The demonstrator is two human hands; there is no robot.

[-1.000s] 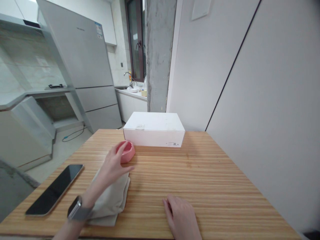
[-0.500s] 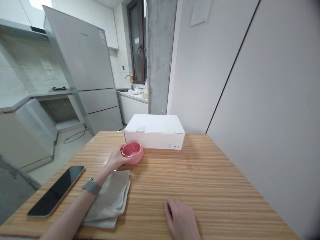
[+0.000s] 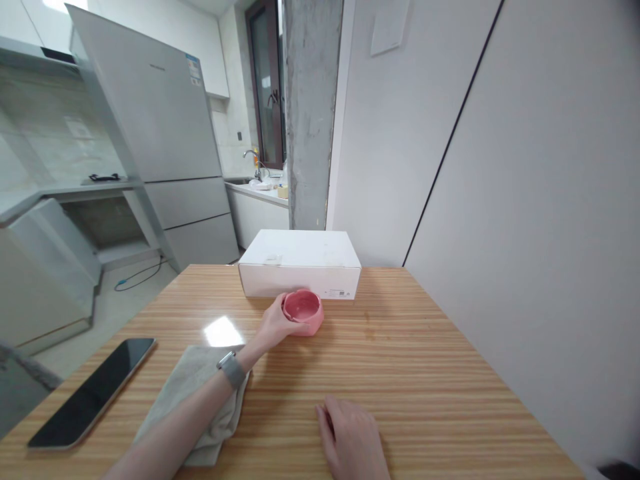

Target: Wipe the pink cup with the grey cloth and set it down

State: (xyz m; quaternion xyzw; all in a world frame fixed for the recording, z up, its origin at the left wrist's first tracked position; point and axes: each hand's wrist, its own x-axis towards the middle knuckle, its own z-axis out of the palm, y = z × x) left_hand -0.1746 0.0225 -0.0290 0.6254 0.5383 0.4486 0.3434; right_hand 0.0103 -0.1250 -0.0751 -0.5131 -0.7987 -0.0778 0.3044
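My left hand (image 3: 276,325) is closed around the near left side of a small pink bowl (image 3: 304,311), which rests on the wooden table (image 3: 430,373) just in front of a white box (image 3: 299,263). A grey watch sits on that wrist. Beneath my left forearm lies a folded beige cloth (image 3: 195,393). My right hand (image 3: 350,440) rests palm down on the table near the front edge, fingers stretched flat, holding nothing.
A black phone (image 3: 90,392) lies face up at the table's left edge. White walls close in on the right. Beyond the table are a grey fridge (image 3: 165,133), a concrete pillar (image 3: 307,113) and a kitchen counter with a tap.
My left hand took hold of the pink bowl and slid it to the right along the front of the white box. My right hand has stayed put.
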